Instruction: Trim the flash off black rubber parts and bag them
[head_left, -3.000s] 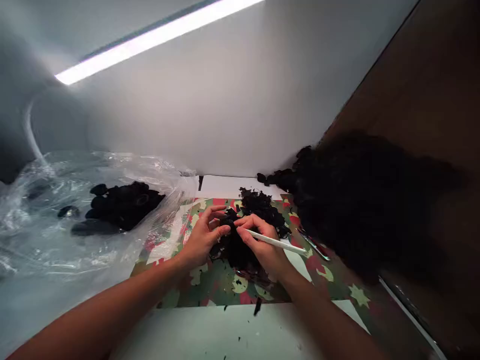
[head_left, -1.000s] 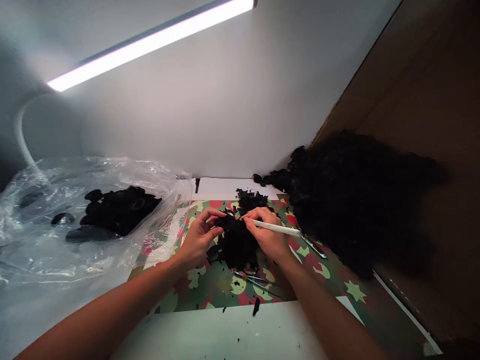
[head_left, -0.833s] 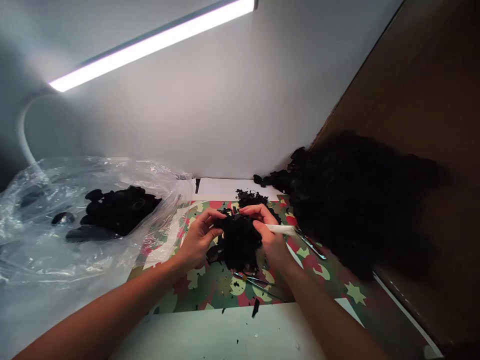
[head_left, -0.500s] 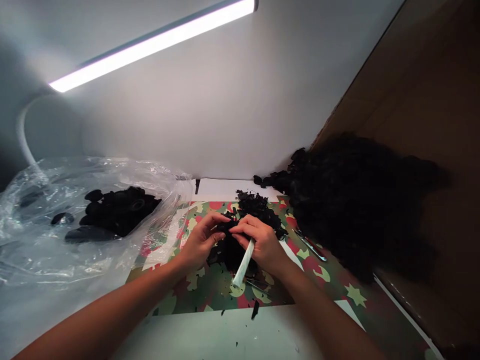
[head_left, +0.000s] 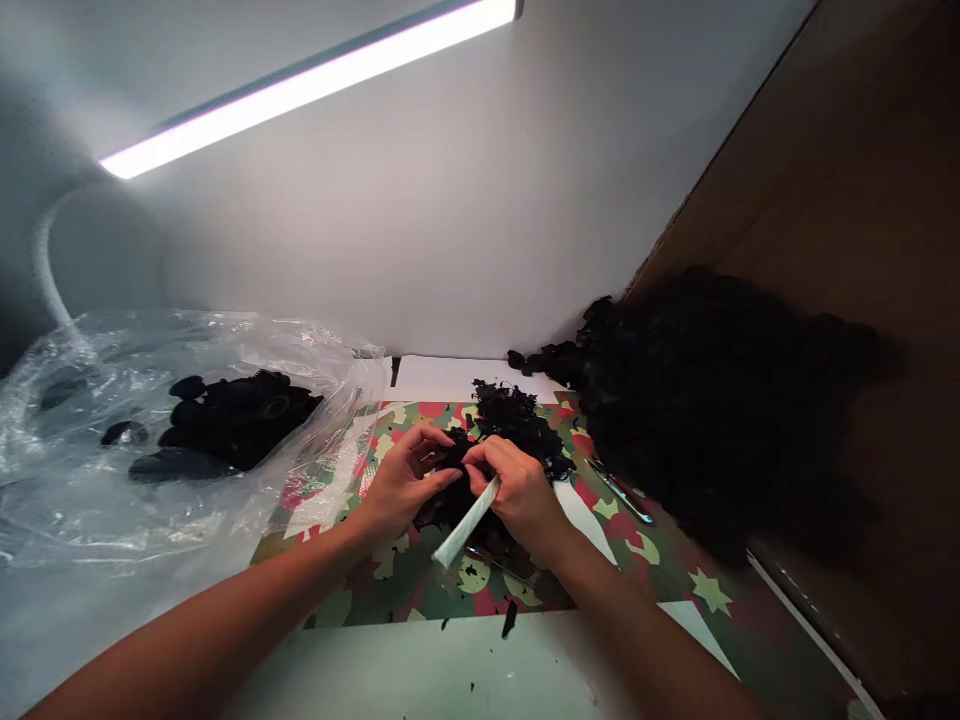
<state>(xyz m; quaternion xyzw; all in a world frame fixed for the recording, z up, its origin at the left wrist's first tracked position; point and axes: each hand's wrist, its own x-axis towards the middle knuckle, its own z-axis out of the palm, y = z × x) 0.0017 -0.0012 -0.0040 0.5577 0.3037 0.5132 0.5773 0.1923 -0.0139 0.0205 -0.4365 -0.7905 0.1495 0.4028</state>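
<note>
My left hand (head_left: 401,485) curls its thumb and fingers around a small black piece (head_left: 452,457), whose exact kind is hard to make out against the dark scraps. From the other side my right hand (head_left: 521,492) is closed on a tool with a white, wrapped-looking handle (head_left: 465,525). The handle sticks out below the fist toward me, slanting down to the left. Its working end is hidden by the fingers at the black piece. Beneath and behind both hands lies a heap of black shavings (head_left: 517,415).
A clear plastic bag (head_left: 225,530) with black rounded parts (head_left: 240,420) lies at left. A large black pile (head_left: 720,410) leans against cardboard (head_left: 885,200) at right. Tweezers (head_left: 619,490) rest on the patterned sheet (head_left: 645,550). A lit lamp (head_left: 315,90) hangs above.
The white handle's free end has swung left and slightly up as my right hand turned. My left thumb has shifted along the black piece. A metal item under the handle now shows more.
</note>
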